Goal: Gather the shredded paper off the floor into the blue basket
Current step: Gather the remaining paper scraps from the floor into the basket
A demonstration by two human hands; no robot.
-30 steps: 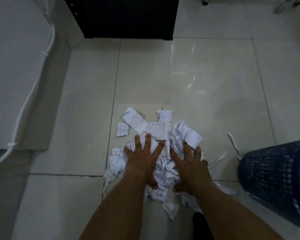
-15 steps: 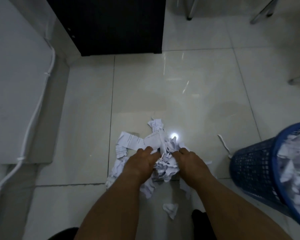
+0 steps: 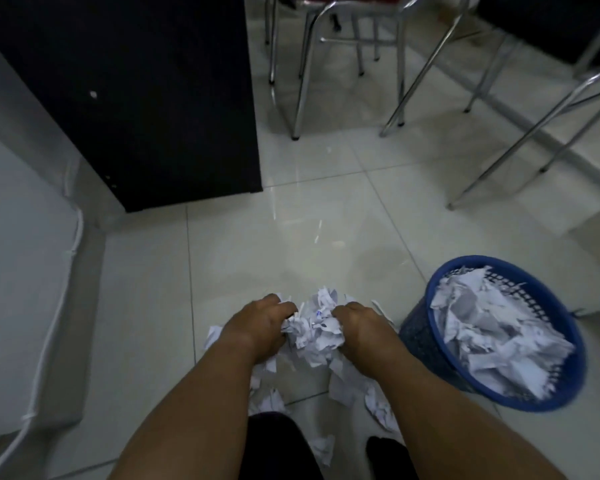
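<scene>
A bunched clump of white shredded paper (image 3: 314, 327) sits between my two hands, low in the middle of the view. My left hand (image 3: 260, 323) grips its left side with curled fingers. My right hand (image 3: 359, 323) grips its right side the same way. Loose scraps (image 3: 378, 407) lie on the tiles beneath my forearms. The blue mesh basket (image 3: 418, 337) stands just right of my right hand, piled high with shredded paper (image 3: 492, 327).
A black cabinet (image 3: 146, 98) stands at the back left. Chrome chair legs (image 3: 300, 81) crowd the back right. A white cable (image 3: 59, 306) runs along the raised white ledge on the left. Pale floor tiles (image 3: 291, 237) stretch ahead of the pile.
My hands went from flat on the spread pile to curled around a gathered clump. The view has tilted up and the basket now shows fully at the right.
</scene>
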